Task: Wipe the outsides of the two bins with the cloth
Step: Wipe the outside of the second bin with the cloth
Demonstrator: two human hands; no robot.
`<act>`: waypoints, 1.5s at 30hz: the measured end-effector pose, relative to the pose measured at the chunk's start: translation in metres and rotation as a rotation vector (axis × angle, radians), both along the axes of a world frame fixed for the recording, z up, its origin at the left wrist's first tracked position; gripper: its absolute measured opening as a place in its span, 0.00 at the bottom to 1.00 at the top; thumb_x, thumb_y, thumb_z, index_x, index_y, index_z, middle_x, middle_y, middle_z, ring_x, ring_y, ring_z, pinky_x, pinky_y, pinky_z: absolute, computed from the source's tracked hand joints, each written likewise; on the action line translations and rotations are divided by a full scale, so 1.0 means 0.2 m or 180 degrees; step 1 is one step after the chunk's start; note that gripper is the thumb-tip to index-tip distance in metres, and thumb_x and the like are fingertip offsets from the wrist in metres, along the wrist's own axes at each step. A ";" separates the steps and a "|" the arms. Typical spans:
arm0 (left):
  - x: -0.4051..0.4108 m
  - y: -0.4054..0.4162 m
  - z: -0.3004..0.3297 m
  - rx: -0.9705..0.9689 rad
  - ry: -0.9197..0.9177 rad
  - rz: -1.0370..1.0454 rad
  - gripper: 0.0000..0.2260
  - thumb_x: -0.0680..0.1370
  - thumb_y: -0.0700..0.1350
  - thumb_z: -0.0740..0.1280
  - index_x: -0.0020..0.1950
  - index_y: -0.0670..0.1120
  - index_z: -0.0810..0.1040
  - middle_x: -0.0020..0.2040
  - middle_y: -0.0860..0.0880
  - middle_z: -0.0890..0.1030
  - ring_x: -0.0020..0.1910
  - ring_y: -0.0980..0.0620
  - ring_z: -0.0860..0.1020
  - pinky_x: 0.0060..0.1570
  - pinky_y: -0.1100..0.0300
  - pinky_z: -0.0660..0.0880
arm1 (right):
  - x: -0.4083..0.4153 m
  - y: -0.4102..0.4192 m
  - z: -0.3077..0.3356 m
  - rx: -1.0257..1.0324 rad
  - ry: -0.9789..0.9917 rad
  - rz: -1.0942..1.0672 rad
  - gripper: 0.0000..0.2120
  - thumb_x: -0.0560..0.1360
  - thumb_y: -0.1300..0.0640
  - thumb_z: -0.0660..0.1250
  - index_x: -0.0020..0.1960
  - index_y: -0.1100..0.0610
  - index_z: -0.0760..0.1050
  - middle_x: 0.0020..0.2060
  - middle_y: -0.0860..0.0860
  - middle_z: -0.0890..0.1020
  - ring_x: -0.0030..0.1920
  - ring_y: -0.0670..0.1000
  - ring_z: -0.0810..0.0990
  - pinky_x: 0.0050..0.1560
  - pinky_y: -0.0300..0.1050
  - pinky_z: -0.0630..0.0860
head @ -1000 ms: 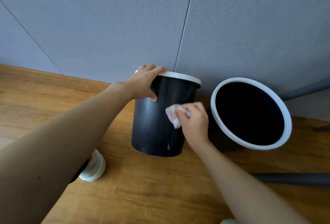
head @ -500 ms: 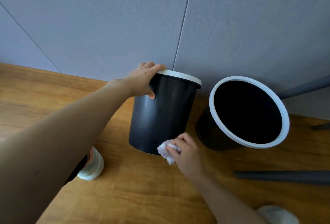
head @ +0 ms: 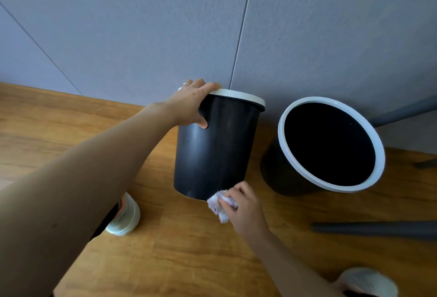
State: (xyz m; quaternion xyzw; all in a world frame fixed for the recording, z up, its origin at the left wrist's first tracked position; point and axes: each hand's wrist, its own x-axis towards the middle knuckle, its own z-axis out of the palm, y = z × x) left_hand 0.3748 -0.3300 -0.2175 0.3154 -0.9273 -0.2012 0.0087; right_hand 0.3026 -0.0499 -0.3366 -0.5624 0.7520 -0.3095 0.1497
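Two black bins with white rims stand on a wooden floor against a grey wall. My left hand point(head: 192, 105) grips the rim of the left bin point(head: 215, 152), thumb on its outer wall, tilting it away from me. My right hand point(head: 243, 206) holds a crumpled white cloth point(head: 218, 204) against the bottom edge of that bin's near side. The right bin point(head: 274, 171) sits beside it, its open mouth facing the camera and most of its wall hidden.
A grey chair leg point(head: 378, 229) lies across the floor at the right, with another grey bar point(head: 402, 112) behind the right bin. My shoes show at lower left point(head: 124, 218) and lower right point(head: 369, 281). The wall point(head: 142, 36) is close behind both bins.
My right hand slid the cloth down the left bin's side from mid-height to its bottom edge. The left hand kept its grip on the rim.
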 end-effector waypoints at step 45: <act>0.00 0.02 0.09 0.0488 0.0143 0.0397 0.18 0.68 0.48 0.76 0.53 0.50 0.72 0.46 0.48 0.76 0.49 0.46 0.74 0.45 0.50 0.75 | -0.22 -0.05 0.20 -0.0214 -0.0864 -0.0821 0.09 0.72 0.58 0.72 0.37 0.49 0.74 0.39 0.43 0.74 0.39 0.44 0.77 0.34 0.33 0.74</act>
